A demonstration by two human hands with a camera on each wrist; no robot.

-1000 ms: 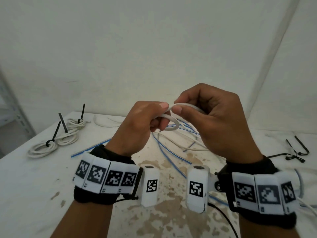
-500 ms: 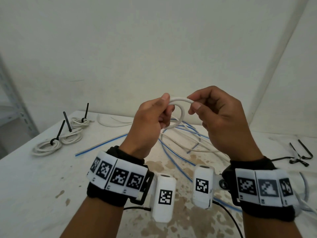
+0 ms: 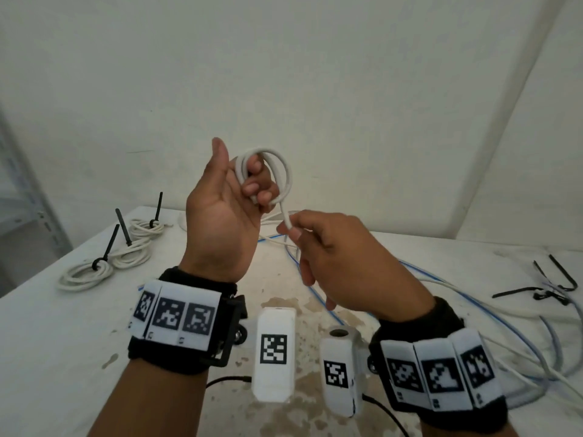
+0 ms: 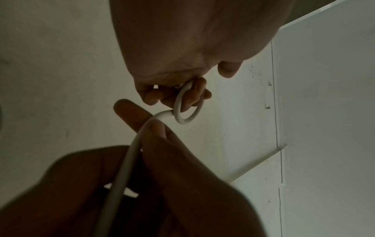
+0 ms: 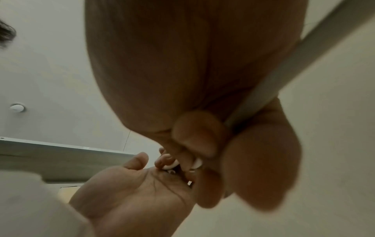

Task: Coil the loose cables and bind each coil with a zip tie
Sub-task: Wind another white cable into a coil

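My left hand (image 3: 252, 181) is raised above the table with its palm turned to me. Its fingers curl round a small coil (image 3: 282, 171) of white cable with about two loops. Just below it, my right hand (image 3: 291, 230) pinches the same cable (image 3: 285, 216) between thumb and forefinger where it leaves the coil. In the left wrist view the coil (image 4: 188, 104) hangs on the left fingers and the cable (image 4: 121, 168) runs down through the right hand (image 4: 154, 123). The right wrist view shows the left palm (image 5: 138, 181) and a bit of coil (image 5: 172, 165).
Three white coils bound with black zip ties (image 3: 85, 274) (image 3: 132, 253) (image 3: 148, 225) lie at the table's far left. Loose black zip ties (image 3: 549, 287) lie at the right. Loose white and blue cables (image 3: 473, 298) sprawl over the stained white table (image 3: 47, 342), from centre to right.
My left hand has risen and turned its palm toward me, with the coil now round its fingers. My right hand has dropped below it and slid down the cable.
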